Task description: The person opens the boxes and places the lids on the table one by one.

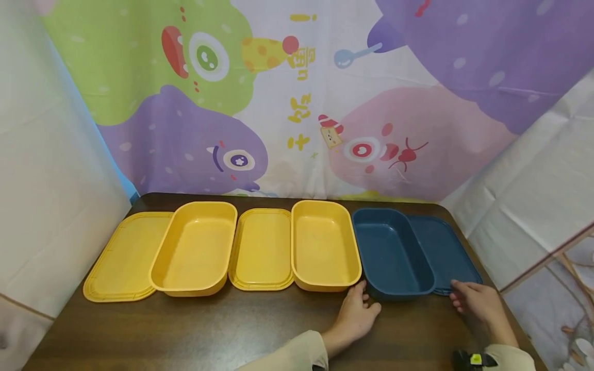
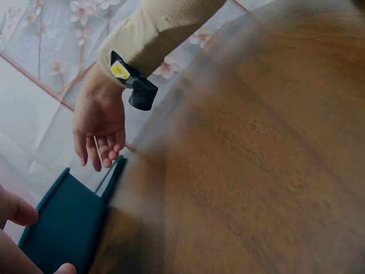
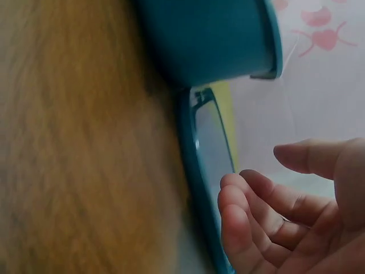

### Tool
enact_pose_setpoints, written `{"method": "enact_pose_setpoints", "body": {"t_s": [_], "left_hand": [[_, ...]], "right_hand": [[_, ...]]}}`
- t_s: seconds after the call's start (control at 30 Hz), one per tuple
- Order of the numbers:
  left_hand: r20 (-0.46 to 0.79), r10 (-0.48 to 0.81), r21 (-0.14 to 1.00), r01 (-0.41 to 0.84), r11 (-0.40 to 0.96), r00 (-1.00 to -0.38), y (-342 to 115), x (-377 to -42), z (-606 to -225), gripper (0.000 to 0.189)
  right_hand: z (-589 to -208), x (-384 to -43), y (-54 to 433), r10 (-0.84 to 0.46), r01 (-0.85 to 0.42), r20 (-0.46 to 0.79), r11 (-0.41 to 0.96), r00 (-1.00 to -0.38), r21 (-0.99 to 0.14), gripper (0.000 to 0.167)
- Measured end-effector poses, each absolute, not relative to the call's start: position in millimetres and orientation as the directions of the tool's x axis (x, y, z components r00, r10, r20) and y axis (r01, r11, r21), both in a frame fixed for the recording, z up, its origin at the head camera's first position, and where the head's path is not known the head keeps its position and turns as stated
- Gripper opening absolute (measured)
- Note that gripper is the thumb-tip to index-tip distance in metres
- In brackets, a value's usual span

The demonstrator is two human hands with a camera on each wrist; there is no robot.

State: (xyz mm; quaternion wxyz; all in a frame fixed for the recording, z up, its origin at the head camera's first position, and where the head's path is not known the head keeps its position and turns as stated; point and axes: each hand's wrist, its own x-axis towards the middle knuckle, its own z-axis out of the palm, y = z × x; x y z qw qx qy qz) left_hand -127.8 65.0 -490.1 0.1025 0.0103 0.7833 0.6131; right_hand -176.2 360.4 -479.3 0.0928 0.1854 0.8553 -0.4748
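A dark blue rectangular box (image 1: 387, 252), open at the top, stands right of the middle, its long sides running away from me. Its matching blue lid (image 1: 447, 250) lies flat along the right side, partly hidden by the box. My left hand (image 1: 355, 315) is at the box's near left corner, fingers extended and thumb apart. In the left wrist view its fingers (image 2: 16, 208) lie right along the blue wall. My right hand (image 1: 480, 307) hovers by the lid's near edge, loosely bent. The right wrist view shows a gap between thumb and fingers (image 3: 236, 220), with nothing gripped.
Left of the blue box stand a yellow box (image 1: 325, 247), a yellow lid (image 1: 263, 247), a larger yellow box (image 1: 197, 252) and another yellow lid (image 1: 127, 257), all in a row on the brown table (image 1: 199, 330). A printed cloth (image 1: 297, 170) hangs behind.
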Motion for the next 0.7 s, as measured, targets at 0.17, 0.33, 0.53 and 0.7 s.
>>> {"method": "enact_pose_setpoints", "body": {"t_s": [0.17, 0.33, 0.53, 0.7], "left_hand": [[-0.126, 0.216, 0.950, -0.055, 0.308, -0.968, 56.7, -124.3, -486.4, 0.058], [-0.126, 0.335, 0.903, 0.032, 0.429, -0.934, 42.9, -120.5, -481.0, 0.055], [-0.129, 0.448, 0.874, 0.113, 0.473, -0.884, 25.2, -122.7, -471.9, 0.051], [-0.127, 0.512, 0.879, 0.143, 0.456, -0.850, 15.0, -125.7, -456.1, 0.047]], "right_hand": [[-465.8, -176.1, 352.8, 0.220, 0.394, -0.327, 0.521, -0.919, -0.757, 0.050], [-455.0, -175.7, 344.1, 0.214, 0.372, -0.305, 0.554, -0.928, -0.745, 0.054], [-445.6, -176.2, 334.9, 0.191, 0.308, -0.242, 0.604, -0.951, -0.735, 0.057], [-436.6, -178.5, 327.1, 0.158, 0.240, -0.182, 0.684, -0.971, -0.689, 0.060]]}}
